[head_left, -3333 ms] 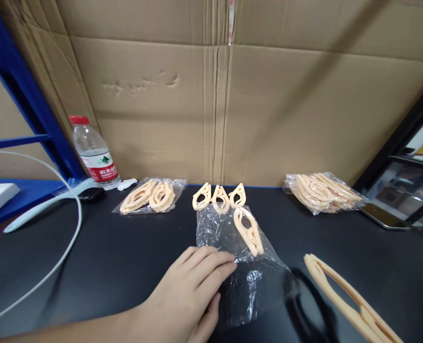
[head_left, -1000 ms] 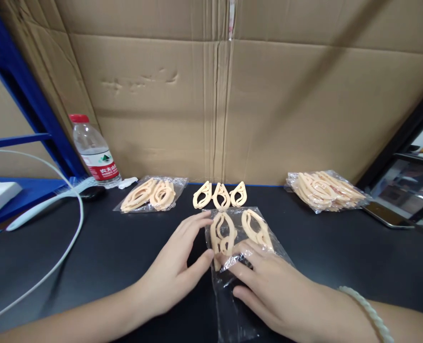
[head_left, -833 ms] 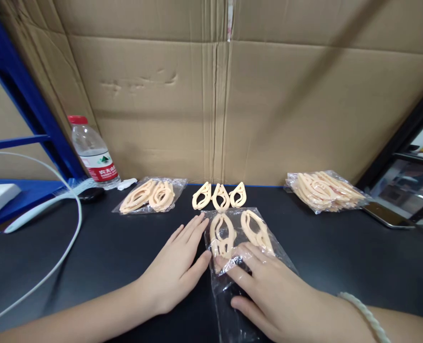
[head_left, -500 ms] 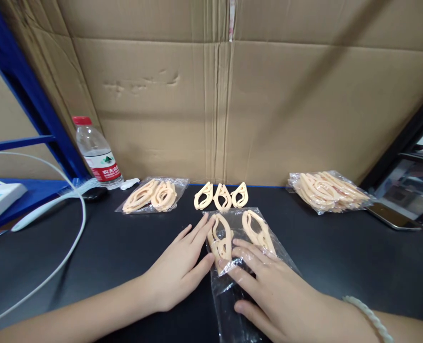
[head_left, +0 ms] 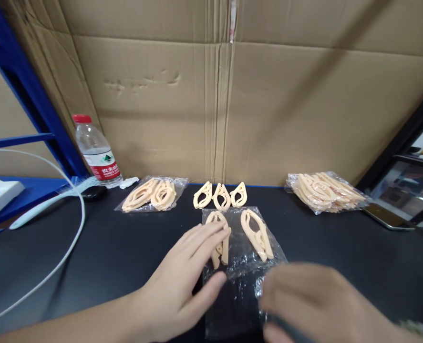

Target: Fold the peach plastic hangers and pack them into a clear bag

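A clear plastic bag (head_left: pixel 232 305) lies flat in front of me with two beige folding plastic hangers inside, a left hanger (head_left: pixel 218 255) and a right hanger (head_left: pixel 257 236). My left hand (head_left: pixel 190 271) rests open over the left hanger, fingers outstretched and pressing on the bag; it covers part of that hanger. At the bag's lower right edge, my right hand (head_left: pixel 304 300) is smeared by motion, with its fingers curled. Whether it grips the plastic cannot be made out. Behind the bag, three loose beige pieces (head_left: pixel 221 196) of similar shape lie in a row.
Back left lies another bagged pair of hangers (head_left: pixel 154 194); back right, a fuller bag of hangers (head_left: pixel 325 190) beside a phone (head_left: pixel 388 216). A water bottle (head_left: pixel 102 159), a white cable (head_left: pixel 78 238) and a blue frame (head_left: pixel 28 95) stand left. A cardboard wall (head_left: pixel 154 95) closes the back.
My right hand has lifted off the hangers and moved right and down, its fingers curling. My left hand has slid further onto the left hanger. The bag has shifted slightly left.
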Motion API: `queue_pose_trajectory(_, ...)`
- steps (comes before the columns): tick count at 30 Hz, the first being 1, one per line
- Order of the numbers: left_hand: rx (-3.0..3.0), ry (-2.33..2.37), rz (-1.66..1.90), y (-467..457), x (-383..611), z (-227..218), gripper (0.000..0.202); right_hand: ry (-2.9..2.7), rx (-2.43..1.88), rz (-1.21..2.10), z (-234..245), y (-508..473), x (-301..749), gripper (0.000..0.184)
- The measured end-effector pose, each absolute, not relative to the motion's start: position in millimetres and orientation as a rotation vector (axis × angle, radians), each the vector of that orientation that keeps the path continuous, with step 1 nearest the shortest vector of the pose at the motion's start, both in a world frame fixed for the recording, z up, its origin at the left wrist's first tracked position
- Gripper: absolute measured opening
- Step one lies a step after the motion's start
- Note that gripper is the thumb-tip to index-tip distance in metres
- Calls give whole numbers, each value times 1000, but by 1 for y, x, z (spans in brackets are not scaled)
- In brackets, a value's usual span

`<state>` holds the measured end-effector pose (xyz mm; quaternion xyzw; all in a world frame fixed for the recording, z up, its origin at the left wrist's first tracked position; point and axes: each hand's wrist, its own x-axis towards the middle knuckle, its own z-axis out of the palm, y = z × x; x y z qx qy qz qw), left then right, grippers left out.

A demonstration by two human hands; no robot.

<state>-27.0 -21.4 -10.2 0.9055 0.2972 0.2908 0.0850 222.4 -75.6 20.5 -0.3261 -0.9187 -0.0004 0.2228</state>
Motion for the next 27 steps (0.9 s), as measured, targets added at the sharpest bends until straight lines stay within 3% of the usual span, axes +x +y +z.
queue_pose_trajectory(3,2719,760,741,-31,-25,-9,76,-2362,-944,-192,41,-20,234,28)
queue_pose_trajectory(6,2740,678,608,-34,-24,-9,89,-2397,-1093,-226,33,52,250,30)
queue_pose_trajectory(11,2768,746,488,-34,-23,-8,83,-2504,-1101,-186,-9,126,262,59)
queue_pose_trajectory(13,2770,751,450,-35,-22,-6,81,-2541,-1097,-179,-20,137,263,62)
queue_pose_trajectory(21,2777,671,342,-35,-24,-1,77,-2598,-1098,-174,-18,141,281,36)
queue_pose_trajectory(27,2732,680,533,-30,-26,0,63,-2593,-1141,-158,-15,106,300,37)
